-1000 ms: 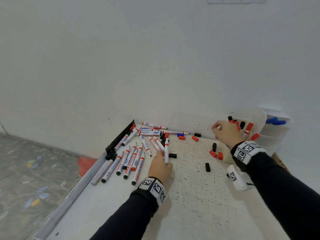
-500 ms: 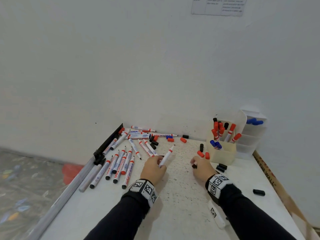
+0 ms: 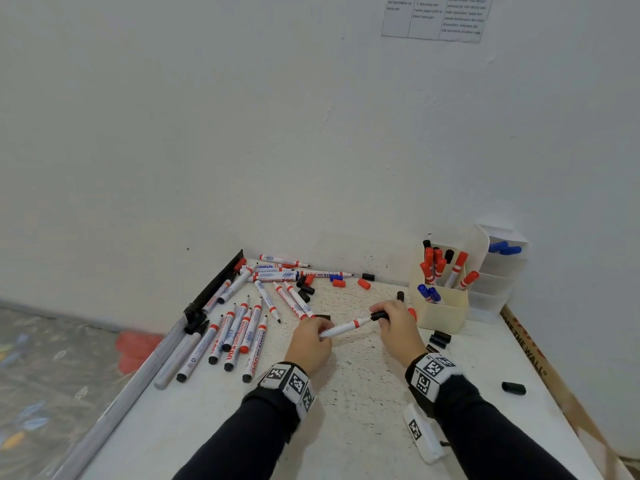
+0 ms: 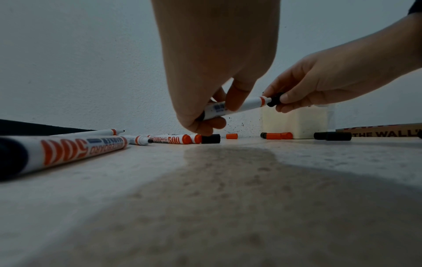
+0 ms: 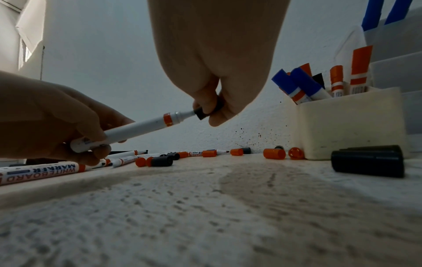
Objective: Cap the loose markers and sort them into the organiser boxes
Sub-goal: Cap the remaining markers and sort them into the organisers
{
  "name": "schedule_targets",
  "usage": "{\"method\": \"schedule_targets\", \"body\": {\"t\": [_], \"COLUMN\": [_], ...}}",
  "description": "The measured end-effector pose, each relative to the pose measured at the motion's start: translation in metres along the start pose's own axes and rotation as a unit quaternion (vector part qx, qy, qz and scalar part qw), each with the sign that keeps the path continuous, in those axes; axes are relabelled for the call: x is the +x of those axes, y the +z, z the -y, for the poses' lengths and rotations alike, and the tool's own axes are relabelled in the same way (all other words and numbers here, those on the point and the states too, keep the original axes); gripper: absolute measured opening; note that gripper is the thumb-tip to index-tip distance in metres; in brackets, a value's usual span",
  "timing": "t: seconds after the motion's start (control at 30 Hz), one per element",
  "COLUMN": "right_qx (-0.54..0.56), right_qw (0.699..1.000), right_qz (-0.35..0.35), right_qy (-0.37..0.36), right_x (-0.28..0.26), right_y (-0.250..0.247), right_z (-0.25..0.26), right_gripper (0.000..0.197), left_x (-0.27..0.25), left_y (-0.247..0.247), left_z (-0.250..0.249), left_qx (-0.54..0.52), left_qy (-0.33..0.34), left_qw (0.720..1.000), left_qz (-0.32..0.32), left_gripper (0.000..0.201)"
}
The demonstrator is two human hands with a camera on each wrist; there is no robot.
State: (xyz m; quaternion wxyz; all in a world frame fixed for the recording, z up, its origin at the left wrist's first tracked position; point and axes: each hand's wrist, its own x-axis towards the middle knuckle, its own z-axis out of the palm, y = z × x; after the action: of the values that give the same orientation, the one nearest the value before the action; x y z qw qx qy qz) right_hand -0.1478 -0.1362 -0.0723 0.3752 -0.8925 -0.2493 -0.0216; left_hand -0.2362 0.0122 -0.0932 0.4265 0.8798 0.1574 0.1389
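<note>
My left hand (image 3: 309, 337) grips the back end of a white marker (image 3: 343, 328) with an orange band, held just above the table. My right hand (image 3: 394, 323) pinches a black cap (image 3: 379, 315) at the marker's tip; in the right wrist view the cap (image 5: 202, 112) sits over the nib with the marker's neck (image 5: 182, 115) still showing. Several uncapped markers (image 3: 242, 334) lie at the left. Loose orange and black caps (image 3: 363, 283) are scattered near the wall. A cream organiser box (image 3: 446, 311) holds capped orange, black and blue markers.
A white tiered organiser (image 3: 502, 268) with blue markers stands behind the cream box against the wall. Black caps (image 3: 513, 388) lie at the right. A black-and-grey rail (image 3: 207, 299) runs along the table's left edge. A cardboard strip (image 3: 533, 351) borders the right side.
My right hand came back from the organiser box, picked up a black cap from the table and brought it to the tip of the marker my left hand lifted.
</note>
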Motion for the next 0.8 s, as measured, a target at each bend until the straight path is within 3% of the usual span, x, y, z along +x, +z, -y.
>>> {"method": "schedule_targets", "body": {"t": [0.2, 0.3, 0.43, 0.6, 0.7, 0.8], "right_qx": [0.089, 0.133, 0.09, 0.062, 0.081, 0.103], "right_qw": [0.995, 0.99, 0.994, 0.994, 0.993, 0.993], "right_qz": [0.036, 0.021, 0.014, 0.026, 0.028, 0.05], "right_qy": [0.026, 0.043, 0.056, 0.081, 0.076, 0.04], "right_x": [-0.004, -0.005, -0.006, -0.005, -0.005, -0.006], "right_y": [-0.001, -0.001, -0.003, -0.003, -0.003, -0.005], "right_z": [-0.003, 0.001, 0.01, 0.015, 0.014, 0.015], "right_gripper": [0.027, 0.01, 0.043, 0.049, 0.046, 0.043], "left_x": [-0.002, -0.003, -0.006, -0.006, -0.007, -0.011], "left_y": [-0.001, -0.002, -0.002, -0.002, -0.003, -0.005], "left_z": [-0.003, -0.004, -0.003, -0.003, -0.007, -0.01], "left_qx": [0.001, -0.029, -0.042, -0.011, -0.063, -0.175], "left_qy": [0.012, 0.008, 0.027, 0.057, 0.009, -0.074], "left_qw": [0.999, 0.999, 0.997, 0.99, 0.98, 0.95], "left_qz": [0.037, 0.039, 0.055, 0.132, 0.188, 0.248], "left_gripper": [0.031, 0.026, 0.023, 0.019, 0.025, 0.034]}}
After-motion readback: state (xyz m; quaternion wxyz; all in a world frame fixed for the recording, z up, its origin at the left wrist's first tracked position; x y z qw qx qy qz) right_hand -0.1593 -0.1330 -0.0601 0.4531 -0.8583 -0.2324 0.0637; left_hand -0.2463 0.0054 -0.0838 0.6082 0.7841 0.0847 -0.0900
